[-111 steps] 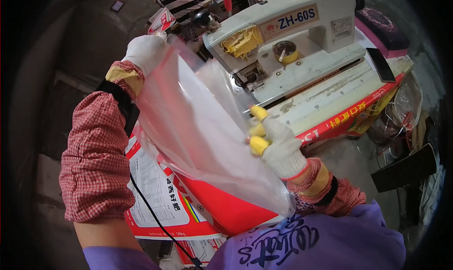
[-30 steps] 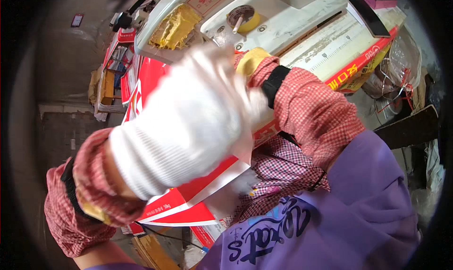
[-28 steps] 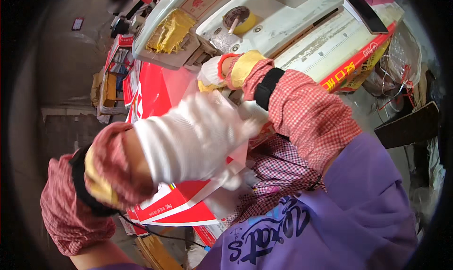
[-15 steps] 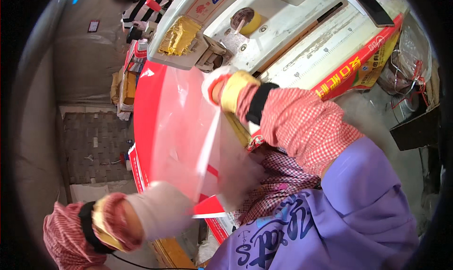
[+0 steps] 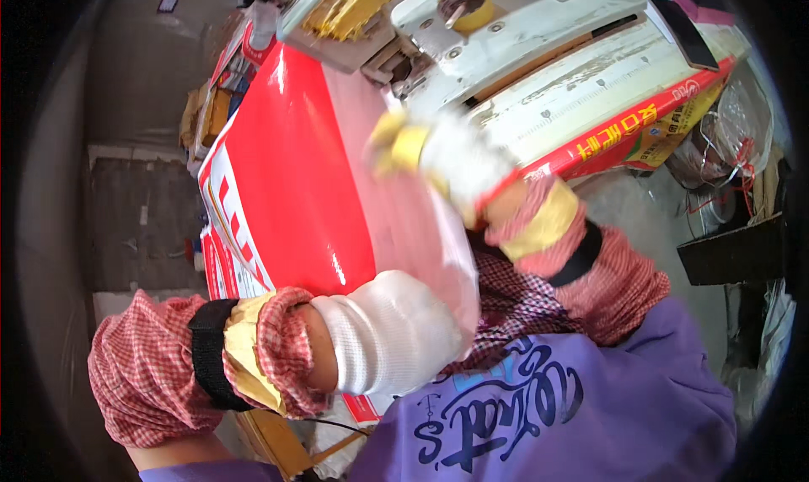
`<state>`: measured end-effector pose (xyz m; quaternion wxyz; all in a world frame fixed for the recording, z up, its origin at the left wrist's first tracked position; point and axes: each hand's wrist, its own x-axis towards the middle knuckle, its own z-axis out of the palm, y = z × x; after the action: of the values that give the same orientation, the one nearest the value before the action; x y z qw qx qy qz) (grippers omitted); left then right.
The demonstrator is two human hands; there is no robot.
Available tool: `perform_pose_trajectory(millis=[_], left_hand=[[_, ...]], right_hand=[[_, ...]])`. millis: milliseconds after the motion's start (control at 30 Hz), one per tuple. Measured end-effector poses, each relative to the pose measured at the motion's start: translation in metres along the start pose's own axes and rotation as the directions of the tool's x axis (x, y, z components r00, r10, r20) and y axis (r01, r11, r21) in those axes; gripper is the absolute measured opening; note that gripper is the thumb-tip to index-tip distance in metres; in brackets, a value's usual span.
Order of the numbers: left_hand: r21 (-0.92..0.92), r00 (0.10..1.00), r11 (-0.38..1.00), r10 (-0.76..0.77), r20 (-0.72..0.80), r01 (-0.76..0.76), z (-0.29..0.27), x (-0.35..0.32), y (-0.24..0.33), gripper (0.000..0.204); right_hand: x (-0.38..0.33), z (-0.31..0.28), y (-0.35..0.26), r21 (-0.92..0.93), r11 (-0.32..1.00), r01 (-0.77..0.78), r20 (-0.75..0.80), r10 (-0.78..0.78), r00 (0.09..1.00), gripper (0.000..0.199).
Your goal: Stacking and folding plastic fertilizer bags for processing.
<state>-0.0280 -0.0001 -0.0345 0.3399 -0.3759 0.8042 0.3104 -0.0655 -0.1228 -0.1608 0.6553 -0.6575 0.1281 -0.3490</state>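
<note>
Worktop (image 5: 581,94) beyond, left hand (image 5: 398,334) low by red bag (image 5: 295,162), right hand (image 5: 455,155) higher, grips unclear

Beyond right grip (image 5: 447,157): sewing machine (image 5: 522,34) on bench (image 5: 560,99); tape roll (image 5: 480,17) on machine. Farther right of same grip: phone (image 5: 684,34) on bench; plastic bag (image 5: 742,124) past bench end. Beyond left grip (image 5: 396,330), left of right grip: sack (image 5: 299,162), far end just beside machine head (image 5: 333,50).

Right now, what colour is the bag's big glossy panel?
Bright red: the bag's glossy panel shows best in the head view.
</note>
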Motion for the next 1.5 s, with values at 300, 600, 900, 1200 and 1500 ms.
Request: perform_pose_trajectory(millis=[300, 600, 900, 1200, 1500], left_hand=[[0.114, 0.971, 0.981, 0.175, -0.164, -0.158, 0.011, -0.006, 0.006, 0.006], [0.101, 0.992, 0.987, 0.126, 0.016, -0.127, -0.006, 0.013, 0.015, 0.008], [0.598, 0.945, 0.737, -0.299, -0.131, 0.315, -0.038, -0.033, -0.02, 0.029], [0.449, 0.852, 0.766, -0.523, 0.021, 0.46, -0.006, -0.02, -0.001, 0.015], [0.539, 0.695, 0.595, -0.718, 0.025, 0.596, -0.117, -0.029, -0.067, 0.029]], right_hand=[[0.027, 0.011, 0.018, -0.888, 0.458, -0.034, 0.114, 0.292, 0.95, 0.028], [0.021, 0.042, 0.056, -0.744, 0.488, -0.456, -0.388, 0.24, 0.89, 0.031], [0.026, 0.059, 0.066, -0.979, 0.16, -0.125, -0.13, -0.022, 0.991, 0.021], [0.034, 0.002, 0.103, -0.995, 0.018, 0.101, 0.1, -0.043, 0.994, 0.021], [0.059, -0.088, 0.149, -0.974, 0.076, 0.212, 0.207, -0.069, 0.976, 0.021]])
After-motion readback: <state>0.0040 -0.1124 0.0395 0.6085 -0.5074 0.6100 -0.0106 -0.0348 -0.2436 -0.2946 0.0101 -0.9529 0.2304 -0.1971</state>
